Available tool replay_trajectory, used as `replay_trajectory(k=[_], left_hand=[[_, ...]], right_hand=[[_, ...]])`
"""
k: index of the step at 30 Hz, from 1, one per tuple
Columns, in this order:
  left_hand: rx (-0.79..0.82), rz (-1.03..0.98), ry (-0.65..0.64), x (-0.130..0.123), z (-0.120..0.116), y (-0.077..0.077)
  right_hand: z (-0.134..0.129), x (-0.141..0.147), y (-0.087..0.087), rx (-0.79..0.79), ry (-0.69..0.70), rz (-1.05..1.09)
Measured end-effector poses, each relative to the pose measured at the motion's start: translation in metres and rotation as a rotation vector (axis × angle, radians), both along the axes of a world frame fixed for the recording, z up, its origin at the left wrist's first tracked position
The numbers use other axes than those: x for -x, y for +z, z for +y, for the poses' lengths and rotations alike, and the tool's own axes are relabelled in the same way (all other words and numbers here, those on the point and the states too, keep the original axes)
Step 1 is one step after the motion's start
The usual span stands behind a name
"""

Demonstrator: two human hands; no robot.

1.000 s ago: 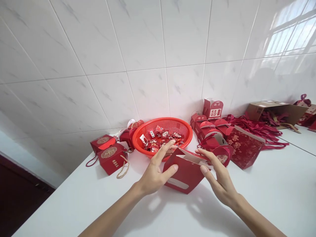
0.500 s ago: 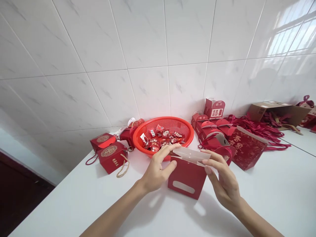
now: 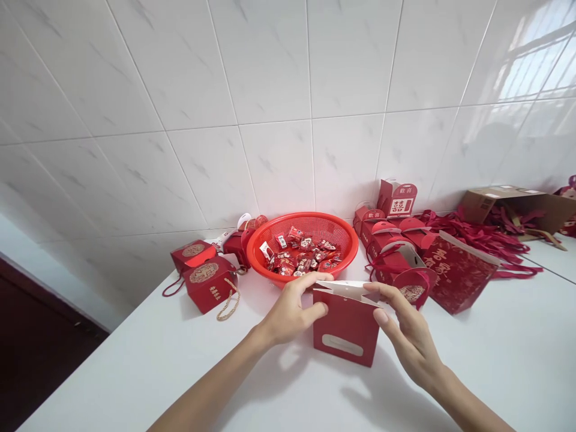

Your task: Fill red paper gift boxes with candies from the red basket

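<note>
A red paper gift box [image 3: 344, 327] with a pale oval patch on its front stands upright on the white table. Its white-lined top is partly open. My left hand [image 3: 288, 315] grips its upper left side, thumb on the front and fingers behind the rim. On the upper right edge, my right hand [image 3: 407, 330] pinches the box between thumb and fingers. Just behind the box sits a red plastic basket [image 3: 348, 252] with several wrapped candies [image 3: 306, 258] in it.
Red boxes [image 3: 211, 285] with cord handles stand left of the basket. More red boxes [image 3: 396, 258] and a large patterned red bag [image 3: 463, 273] are on the right, with dark red ribbons [image 3: 477, 234] and a cardboard box [image 3: 517, 207] behind. A tiled wall [image 3: 279, 162] closes the back.
The top of the red box has drawn closer together and the box now stands more upright. Both hands stay on it. The whole view has shifted slightly.
</note>
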State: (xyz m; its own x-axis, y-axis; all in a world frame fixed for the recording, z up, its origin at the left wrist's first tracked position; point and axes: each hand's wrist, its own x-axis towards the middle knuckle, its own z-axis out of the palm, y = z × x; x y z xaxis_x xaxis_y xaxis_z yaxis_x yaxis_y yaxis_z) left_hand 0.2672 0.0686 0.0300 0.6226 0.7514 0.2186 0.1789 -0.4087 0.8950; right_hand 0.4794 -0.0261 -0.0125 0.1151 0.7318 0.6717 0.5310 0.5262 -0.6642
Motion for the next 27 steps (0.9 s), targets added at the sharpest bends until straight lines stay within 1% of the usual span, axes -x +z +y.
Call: replay_trajectory(k=[4, 7, 10, 11, 13, 14, 15, 16, 18, 20, 21, 23, 25, 27], left_hand=[[-0.042, 0.044, -0.012, 0.004, 0.001, 0.004], [-0.085, 0.060, -0.088, 0.007, 0.005, 0.009], [-0.073, 0.017, -0.149, 0.012, 0.018, 0.018], [-0.068, 0.004, -0.137, 0.015, 0.026, 0.022], [-0.094, 0.032, -0.048, 0.021, 0.045, 0.032], [-0.130, 0.100, 0.014, 0.024, 0.056, 0.037], [-0.163, 0.209, 0.075, 0.027, 0.068, 0.042], [-0.177, 0.359, 0.098, 0.030, 0.079, 0.045], [-0.132, 0.696, 0.033, 0.033, 0.099, 0.049], [-0.076, 0.906, -0.052, 0.031, 0.114, 0.048], [-0.064, 0.952, -0.074, 0.029, 0.120, 0.046], [-0.073, 0.987, -0.076, 0.023, 0.130, 0.040], [-0.103, 1.002, -0.043, 0.018, 0.137, 0.034], [-0.143, 1.007, 0.022, 0.016, 0.143, 0.029]], right_hand=[[0.002, 0.001, -0.003, 0.011, -0.020, 0.012], [0.003, 0.002, -0.005, 0.016, -0.022, 0.045], [0.002, 0.003, -0.005, 0.029, -0.002, 0.084], [0.002, 0.003, -0.005, 0.031, -0.002, 0.089], [0.002, 0.004, -0.005, 0.035, -0.014, 0.077], [0.002, 0.004, -0.005, 0.036, -0.023, 0.065], [0.002, 0.004, -0.005, 0.034, -0.032, 0.051], [0.002, 0.004, -0.005, 0.031, -0.039, 0.037], [0.002, 0.004, -0.004, 0.021, -0.050, 0.017], [0.002, 0.005, -0.003, 0.006, -0.056, 0.002], [0.002, 0.005, -0.003, 0.002, -0.057, -0.004], [0.001, 0.005, -0.002, -0.001, -0.058, -0.014], [0.000, 0.005, -0.001, -0.004, -0.059, -0.020], [0.000, 0.005, -0.001, -0.006, -0.060, -0.019]])
